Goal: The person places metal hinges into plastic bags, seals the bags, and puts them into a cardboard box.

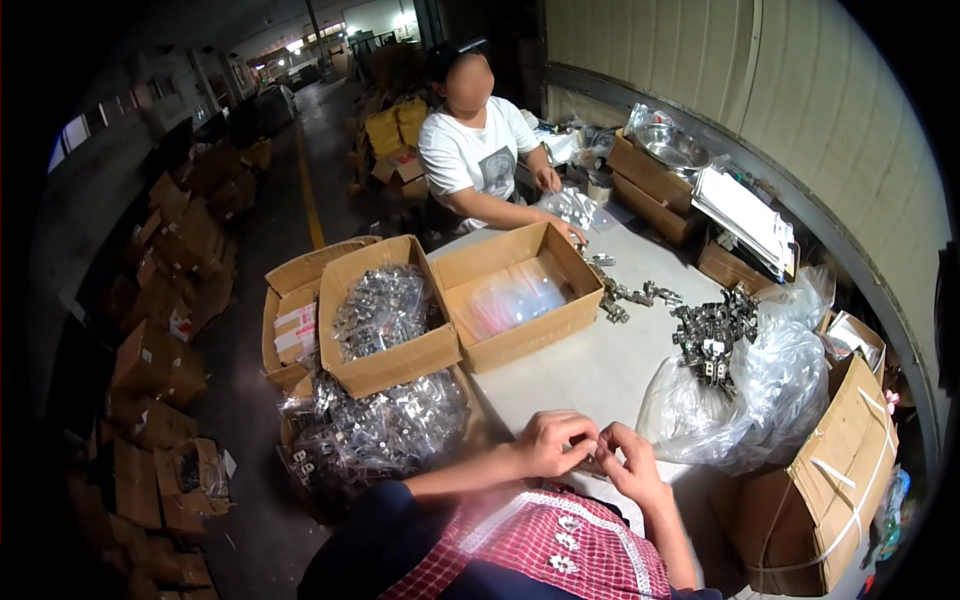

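Note:
Close together at the table's near edge, my left hand (pixel 555 443) and my right hand (pixel 628 462) meet fingertip to fingertip. Both are closed in a pinch, and whatever lies between the fingers is too small and hidden to name. To their right, a large clear plastic bag (pixel 775 370) lies open with a heap of metal hinge-like parts (pixel 712 335) at its mouth. Beyond my hands stands an open cardboard box (pixel 530 345) with clear plastic bags (pixel 518 300) in it. More metal pieces (pixel 625 295) are scattered on the white table (pixel 560 385).
Left of the table, a cardboard box (pixel 395 375) of bagged metal parts stands above a larger pile of filled bags (pixel 385 430). Across the table a co-worker (pixel 485 150) handles a bag of parts (pixel 572 207). A tall carton (pixel 820 480) stands at the right.

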The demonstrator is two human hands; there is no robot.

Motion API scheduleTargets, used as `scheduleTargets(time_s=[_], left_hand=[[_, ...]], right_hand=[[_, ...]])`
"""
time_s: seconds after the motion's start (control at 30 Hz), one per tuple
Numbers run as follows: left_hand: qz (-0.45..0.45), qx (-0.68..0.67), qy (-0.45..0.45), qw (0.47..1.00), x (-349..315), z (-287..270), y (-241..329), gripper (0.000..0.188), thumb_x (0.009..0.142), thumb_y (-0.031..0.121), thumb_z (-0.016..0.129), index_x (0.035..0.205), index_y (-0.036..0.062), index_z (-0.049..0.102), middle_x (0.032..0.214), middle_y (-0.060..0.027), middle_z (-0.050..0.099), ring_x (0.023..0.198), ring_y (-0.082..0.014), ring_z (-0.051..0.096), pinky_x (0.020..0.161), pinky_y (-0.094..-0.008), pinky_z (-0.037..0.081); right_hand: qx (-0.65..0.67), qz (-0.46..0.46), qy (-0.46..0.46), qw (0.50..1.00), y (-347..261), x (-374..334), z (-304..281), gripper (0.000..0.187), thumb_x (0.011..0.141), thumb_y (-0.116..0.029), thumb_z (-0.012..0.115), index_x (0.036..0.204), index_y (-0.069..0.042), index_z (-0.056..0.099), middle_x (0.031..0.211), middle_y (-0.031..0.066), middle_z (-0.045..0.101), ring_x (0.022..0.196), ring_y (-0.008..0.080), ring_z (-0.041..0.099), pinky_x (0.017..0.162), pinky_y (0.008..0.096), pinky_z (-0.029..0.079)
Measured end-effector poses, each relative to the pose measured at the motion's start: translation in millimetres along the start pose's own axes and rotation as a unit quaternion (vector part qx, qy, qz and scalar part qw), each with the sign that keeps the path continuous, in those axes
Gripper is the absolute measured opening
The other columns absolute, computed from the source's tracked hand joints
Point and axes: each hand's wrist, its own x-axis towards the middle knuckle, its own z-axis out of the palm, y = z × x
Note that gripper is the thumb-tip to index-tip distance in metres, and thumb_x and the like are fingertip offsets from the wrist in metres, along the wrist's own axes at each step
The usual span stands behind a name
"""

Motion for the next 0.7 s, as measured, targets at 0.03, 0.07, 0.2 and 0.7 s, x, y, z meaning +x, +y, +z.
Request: scheduleTargets(time_s=[0.03, 0.07, 0.2, 0.7], left_hand=[[-0.013, 0.006, 0.010, 1.000, 2.7, -6.6, 2.5, 0.006, 0.084, 0.005, 0.069, 0.088, 0.0005, 0.066, 0.082, -0.0128, 0.069, 0.072, -0.0259, 0.068, 0.064, -0.0338, 0.053], [-0.024, -0.018, 0.038, 0.999, 4.8, -12.9, 2.0, 0.007, 0.086, 0.006, 0.068, 0.088, -0.0004, 0.066, 0.081, -0.0120, 0.068, 0.071, -0.0201, 0.068, 0.064, -0.0315, 0.052], [-0.104, -0.045, 0.057, 0.992, 9.9, -53.9, 9.9, 0.008, 0.086, 0.008, 0.069, 0.089, 0.0009, 0.065, 0.080, -0.0110, 0.067, 0.073, -0.0201, 0.067, 0.068, -0.0314, 0.051], [-0.059, 0.145, 0.411, 0.898, 24.3, -229.9, 6.9, 0.008, 0.099, 0.008, 0.057, 0.096, 0.0004, 0.060, 0.087, -0.0019, 0.062, 0.080, -0.0082, 0.057, 0.075, -0.0237, 0.048]], right_hand=[[0.000, 0.001, -0.001, 1.000, 0.4, 1.3, -1.6, 0.010, 0.084, -0.009, 0.063, 0.088, 0.000, 0.060, 0.080, 0.0140, 0.064, 0.073, 0.0265, 0.065, 0.066, 0.0357, 0.051], [0.021, 0.008, 0.000, 1.000, 0.6, 2.8, -3.7, 0.009, 0.083, -0.009, 0.061, 0.086, 0.000, 0.059, 0.079, 0.0129, 0.064, 0.072, 0.0251, 0.064, 0.065, 0.0352, 0.051], [0.002, 0.002, -0.016, 1.000, -6.5, 14.9, -15.4, 0.007, 0.079, -0.008, 0.059, 0.083, -0.002, 0.059, 0.075, 0.0092, 0.063, 0.069, 0.0206, 0.063, 0.061, 0.0329, 0.050], [0.165, 0.171, 0.114, 0.965, 82.7, 46.6, -7.1, 0.007, 0.087, -0.001, 0.057, 0.080, 0.000, 0.057, 0.073, 0.0040, 0.064, 0.064, 0.0080, 0.058, 0.060, 0.0244, 0.048]])
